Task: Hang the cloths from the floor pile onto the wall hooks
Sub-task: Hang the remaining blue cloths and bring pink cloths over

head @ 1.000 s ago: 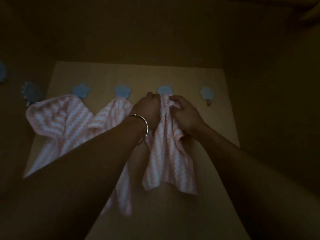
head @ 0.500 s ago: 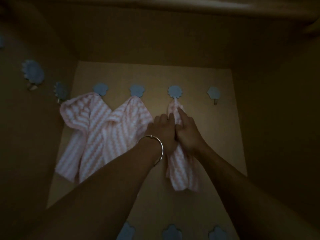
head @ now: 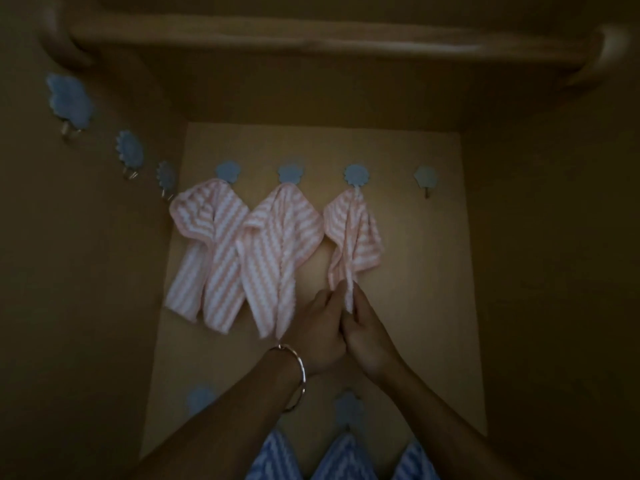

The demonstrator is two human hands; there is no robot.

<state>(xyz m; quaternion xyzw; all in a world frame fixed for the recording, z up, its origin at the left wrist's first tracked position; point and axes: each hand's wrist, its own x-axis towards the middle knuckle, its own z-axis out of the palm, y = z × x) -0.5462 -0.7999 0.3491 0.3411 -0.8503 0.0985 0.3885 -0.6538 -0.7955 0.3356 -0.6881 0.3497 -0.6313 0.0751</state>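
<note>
Grip closed on fabric: the left hand (head: 320, 332) and right hand (head: 369, 337), pressed together, appear in the dim light to pinch the lower tail of the third pink cloth (head: 353, 237). Directly above them the cloth runs lengthwise up the wall (head: 422, 278) to its hook (head: 356, 174); the bare hook (head: 426, 176) waits just right, nearer the right hand.

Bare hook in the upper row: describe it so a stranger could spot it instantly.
Look at the pale back panel, where a row of four blue flower-shaped hooks runs across its upper part. Three carry pink-and-white striped cloths; the bare hook is the rightmost, alone with its metal prong showing.
</note>
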